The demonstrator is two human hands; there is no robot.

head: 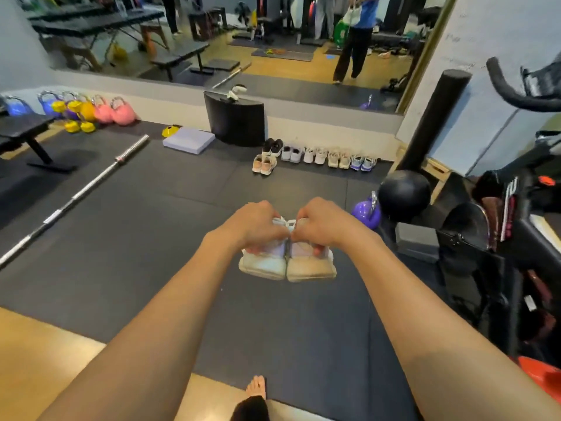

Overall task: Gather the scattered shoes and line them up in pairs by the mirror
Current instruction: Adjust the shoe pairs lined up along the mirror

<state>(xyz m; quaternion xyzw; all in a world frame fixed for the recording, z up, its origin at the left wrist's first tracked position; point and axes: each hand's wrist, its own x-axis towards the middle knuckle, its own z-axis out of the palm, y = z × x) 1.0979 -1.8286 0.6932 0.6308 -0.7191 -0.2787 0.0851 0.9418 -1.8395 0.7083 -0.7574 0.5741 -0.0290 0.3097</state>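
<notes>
Both hands carry one shoe each, fingers curled over the top: the left hand grips the pale shoe and the right hand grips the beige shoe. The two shoes are pressed side by side, heels toward the person, held in the air above the black mat, well apart from the wall.

Surroundings:
- A barbell lies diagonally on the mat to the left.
- A purple kettlebell, a black ball and an exercise bike stand close on the right.
- A row of shoes sits in pairs below the mirror; a peach pair stands just in front of its left end.
- A black box and a lavender pad lie left of the row.

The pale shoe is white with a lilac upper. The beige shoe has a cream sole and a pinkish upper. White laces bunch between the hands.
</notes>
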